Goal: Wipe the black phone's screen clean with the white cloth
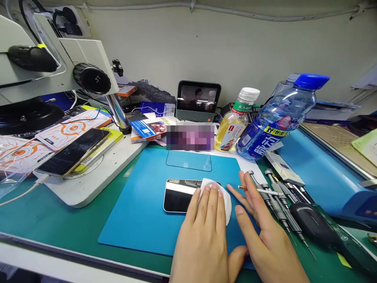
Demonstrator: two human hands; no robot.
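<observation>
My left hand (207,220) lies with its fingers flat and close together, pressing a white wipe (227,202) onto a phone (176,196). The phone lies flat on a blue mat (138,204), its glossy face up and its right part hidden under wipe and fingers. Just to the right is my right hand (262,228), raised a little, with a thin white cigarette (268,191) between two fingers. The cigarette's brown end points left. Behind the phone, a clear glass panel with a dark border (188,161) rests on the mat.
Several screwdrivers (277,208) and a black case (310,222) lie at right. A yellow drink bottle (231,129) and a blue-capped bottle (273,118) stand behind. At left, a microscope stand (88,190) carries another phone (76,151). A small display (198,100) stands at the back.
</observation>
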